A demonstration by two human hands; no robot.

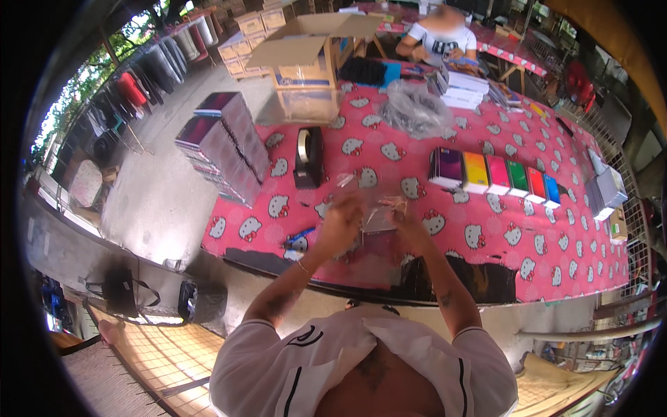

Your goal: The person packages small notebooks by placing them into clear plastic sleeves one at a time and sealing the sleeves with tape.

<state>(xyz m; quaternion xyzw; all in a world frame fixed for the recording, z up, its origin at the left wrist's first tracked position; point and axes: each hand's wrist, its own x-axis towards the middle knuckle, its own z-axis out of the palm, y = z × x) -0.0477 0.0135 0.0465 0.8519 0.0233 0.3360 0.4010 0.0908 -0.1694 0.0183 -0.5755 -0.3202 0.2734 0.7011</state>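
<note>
Over the near edge of the table, my left hand (340, 224) and my right hand (410, 228) face each other, fingers closed. A thin, clear plastic sheet or bag (379, 218) stretches between them, and both hands pinch it. Motion blurs the left fingers. Below the plastic, a dark purple shape (381, 244) shows faintly; I cannot make out whether it lies inside. A black tape dispenser (309, 161) with a pale roll stands just beyond my left hand. Beside my left wrist lies a blue pen-like item (299, 238).
Tall stacks of plastic-wrapped packs (226, 149) stand at left. A row of coloured small boxes (488, 174) sits at right, with crumpled clear plastic (415, 111) farther back. An open carton (302, 66) stands beyond; another person (441, 45) works across the pink patterned table (368, 142).
</note>
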